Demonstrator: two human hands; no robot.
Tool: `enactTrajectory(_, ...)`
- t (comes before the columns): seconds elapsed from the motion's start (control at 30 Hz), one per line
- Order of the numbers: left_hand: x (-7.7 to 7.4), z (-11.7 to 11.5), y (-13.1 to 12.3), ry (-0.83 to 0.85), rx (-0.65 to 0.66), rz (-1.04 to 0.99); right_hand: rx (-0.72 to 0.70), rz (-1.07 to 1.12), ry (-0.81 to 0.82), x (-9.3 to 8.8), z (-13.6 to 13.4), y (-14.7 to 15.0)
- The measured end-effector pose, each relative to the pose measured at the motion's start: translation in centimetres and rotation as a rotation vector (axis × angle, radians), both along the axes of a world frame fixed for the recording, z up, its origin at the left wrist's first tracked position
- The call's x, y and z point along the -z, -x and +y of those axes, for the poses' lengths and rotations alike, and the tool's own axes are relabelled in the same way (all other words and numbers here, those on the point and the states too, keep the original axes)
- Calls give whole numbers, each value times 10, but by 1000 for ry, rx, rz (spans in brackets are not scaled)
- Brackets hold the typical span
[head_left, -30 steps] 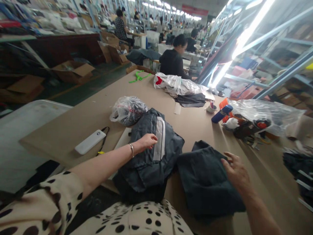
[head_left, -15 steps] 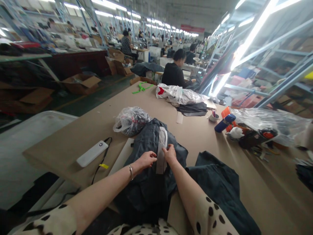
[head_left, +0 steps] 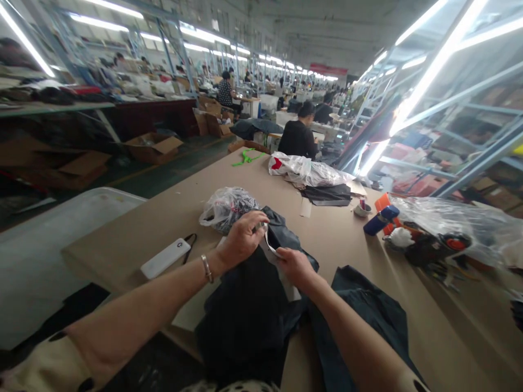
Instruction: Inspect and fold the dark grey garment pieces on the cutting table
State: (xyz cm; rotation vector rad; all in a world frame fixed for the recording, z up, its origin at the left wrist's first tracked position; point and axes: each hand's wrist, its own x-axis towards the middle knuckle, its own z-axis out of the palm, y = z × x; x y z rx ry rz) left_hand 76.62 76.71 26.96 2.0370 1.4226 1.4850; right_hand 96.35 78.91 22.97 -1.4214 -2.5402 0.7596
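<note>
Has a white, oblong plastic device (head_left: 165, 258) toward the left corner of the tan worktop (head_left: 126, 231). Pinches a long, flat, pale strip's far end (head_left: 268, 251) with the left hand (head_left: 245, 238), above crumpled dark-grey cloth (head_left: 245, 310) at the near edge; grips midway with the right hand (head_left: 296, 265).
</note>
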Motion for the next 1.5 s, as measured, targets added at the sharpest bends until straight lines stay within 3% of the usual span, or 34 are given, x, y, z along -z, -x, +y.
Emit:
enactTrajectory(0.07,-28,3,7,7,31,175,-201,-133,-251,-39,-4,-6)
enactTrajectory(0.13,-45,4,11,222,60,351,-354,-222,-513,-69,-6,-12)
enactTrajectory(0.23,-44,-2,10,718,170,374,-391,-153,-718,-91,-6,-22)
enactTrajectory(0.3,-30,-11,4,989,305,130,-382,-31,-784,-91,-7,-27)
enactTrajectory(0.37,-13,-22,-6,1138,442,-259,-389,95,-831,-84,-9,-31)
enactTrajectory(0.5,12,-39,-30,1191,607,-863,-339,285,-833,-68,-16,-39)
enactTrajectory(0.63,19,-43,-47,1250,701,-1104,-65,399,-659,-50,-27,-46)
enactTrajectory(0.73,20,-43,-54,1257,639,-1169,234,636,-224,-36,-44,-49)
enactTrajectory(0.83,18,-43,-60,1255,500,-1188,515,1038,290,-26,-66,-52)
enactTrajectory(0.9,17,-44,-64,1239,401,-1189,687,1242,505,-23,-76,-55)
enactTrajectory(0.97,15,-47,-71,1177,363,-1155,805,1269,640,-21,-80,-55)
enactTrajectory(1.03,14,-51,-81,1090,401,-1045,825,1151,731,-20,-81,-53)
enactTrajectory(1.1,13,-58,-95,972,454,-892,749,1080,733,-20,-82,-46)
enactTrajectory(1.23,11,-70,-118,766,391,-668,623,1079,662,-25,-87,-40)
enactTrajectory(1.4,-8,-68,-109,765,327,-907,523,867,682,-37,-87,-73)
enactTrajectory(1.5,-18,-70,-98,932,375,-1089,463,792,810,-38,-89,-83)
